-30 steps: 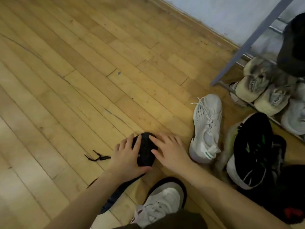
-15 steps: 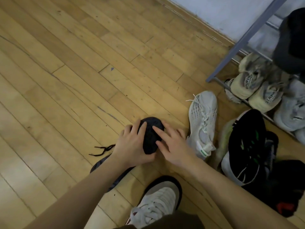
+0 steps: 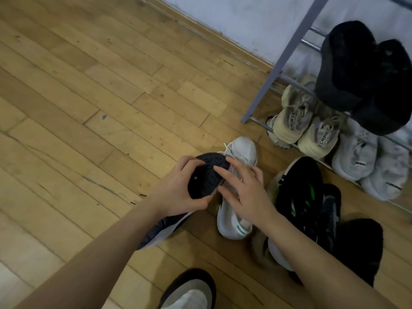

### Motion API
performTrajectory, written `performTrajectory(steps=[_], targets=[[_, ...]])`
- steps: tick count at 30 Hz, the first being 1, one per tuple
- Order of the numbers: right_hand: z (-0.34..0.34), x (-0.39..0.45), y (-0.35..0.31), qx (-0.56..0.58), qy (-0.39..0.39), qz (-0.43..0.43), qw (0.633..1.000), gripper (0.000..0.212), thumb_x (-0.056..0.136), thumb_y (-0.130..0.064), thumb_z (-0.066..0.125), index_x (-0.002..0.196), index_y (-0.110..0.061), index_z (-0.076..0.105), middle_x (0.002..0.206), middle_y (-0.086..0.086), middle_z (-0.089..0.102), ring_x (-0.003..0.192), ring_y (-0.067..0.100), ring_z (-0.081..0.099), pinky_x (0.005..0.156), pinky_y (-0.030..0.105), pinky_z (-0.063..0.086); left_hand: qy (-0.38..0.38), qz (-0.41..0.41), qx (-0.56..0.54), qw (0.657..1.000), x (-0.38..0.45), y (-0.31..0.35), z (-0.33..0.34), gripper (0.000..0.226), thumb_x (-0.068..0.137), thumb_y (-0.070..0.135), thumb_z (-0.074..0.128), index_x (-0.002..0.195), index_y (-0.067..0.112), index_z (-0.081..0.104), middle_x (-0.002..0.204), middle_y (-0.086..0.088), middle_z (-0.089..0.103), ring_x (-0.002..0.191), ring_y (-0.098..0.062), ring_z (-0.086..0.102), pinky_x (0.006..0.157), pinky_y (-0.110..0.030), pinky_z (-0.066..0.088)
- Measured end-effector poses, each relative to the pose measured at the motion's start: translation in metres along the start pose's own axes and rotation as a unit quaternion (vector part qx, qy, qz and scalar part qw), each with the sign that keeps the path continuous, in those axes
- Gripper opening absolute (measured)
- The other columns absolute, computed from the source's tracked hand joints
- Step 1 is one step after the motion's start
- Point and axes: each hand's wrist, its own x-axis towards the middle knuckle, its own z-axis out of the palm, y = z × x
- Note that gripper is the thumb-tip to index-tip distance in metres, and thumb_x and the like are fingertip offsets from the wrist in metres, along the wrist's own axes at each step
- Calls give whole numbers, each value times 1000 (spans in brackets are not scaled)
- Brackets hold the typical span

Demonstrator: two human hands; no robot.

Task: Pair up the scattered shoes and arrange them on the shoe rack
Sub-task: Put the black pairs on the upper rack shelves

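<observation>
the left hand (image 3: 178, 192) is gripping the dark shoe (image 3: 206, 175) at its toe, sole up, just left of the white sneaker (image 3: 236, 188); right hand (image 3: 247, 192), fingers spread, is touching it. light, bendy; midsole looks a firmer hold.

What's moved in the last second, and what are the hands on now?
The dark shoe has come off the floor, sole up, and moved right toward the white sneaker. The left hand grips its toe; the right hand touches the sole with straight fingers. The white sneaker, the black shoe and the pairs on the rack lie as before.
</observation>
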Motion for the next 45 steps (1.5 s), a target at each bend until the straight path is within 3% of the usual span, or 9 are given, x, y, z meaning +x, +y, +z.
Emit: performTrajectory(steps=[4,11,16,21,24,28,31,38,45], targets=[[13,19,1,24,10,29,999,39,96,-42,35,125,-24,55,126,7,53,113,23,51,96,35,29,-9,-41,22,999,9,-6,-1,55,82,51,48,125,18,49,119,3,52,93,-8,53,77,-15,45],[25,69,-15,94,42,57,993,41,94,-41,38,132,-29,47,128,-2,52,116,16,48,95,38,30,174,-37,174,969,7,-22,-25,40,94,39,37,115,15,62,104,-3,64,84,-20,62,59,-30,52],[38,71,-19,43,-16,94,994,48,98,-42,33,144,-40,21,149,5,25,134,28,24,107,48,20,123,-57,264,955,-7,-43,-30,53,94,46,30,134,16,47,127,-6,53,101,-26,55,70,-35,51],[49,77,-28,90,-77,112,987,56,98,-43,30,148,-35,6,156,6,7,137,32,23,107,46,22,32,-175,218,960,-8,-62,-37,78,83,70,15,148,27,5,146,-1,28,121,-25,33,97,-39,37],[55,81,-39,123,-103,129,979,58,99,-40,31,149,-31,4,156,10,9,140,30,18,111,46,17,-50,-186,265,945,-8,-74,-34,97,72,82,30,146,34,-8,149,-10,23,125,-31,32,102,-41,34],[52,82,-49,149,-106,157,970,54,100,-36,32,149,-27,12,157,9,9,140,31,14,112,43,16,0,-175,284,943,-7,-73,-23,92,76,63,55,148,34,6,140,-17,38,115,-35,43,90,-42,43],[45,81,-45,149,-86,149,974,53,100,-36,34,148,-23,18,157,10,9,138,32,18,110,42,19,35,-156,269,950,-6,-59,-19,79,83,58,50,147,38,8,142,-12,38,111,-33,48,81,-38,48],[28,51,-24,108,-113,147,977,51,100,-31,35,148,-19,21,157,10,8,142,27,14,113,38,11,-60,-176,243,952,-9,-29,11,87,75,77,39,145,44,0,150,-11,18,124,-34,35,98,-41,39],[33,38,-22,52,-118,111,985,53,100,-32,34,148,-18,18,156,14,8,138,28,22,110,40,15,63,-275,119,952,-10,-23,36,60,93,54,26,146,34,8,137,-7,34,123,-29,38,94,-41,42]])
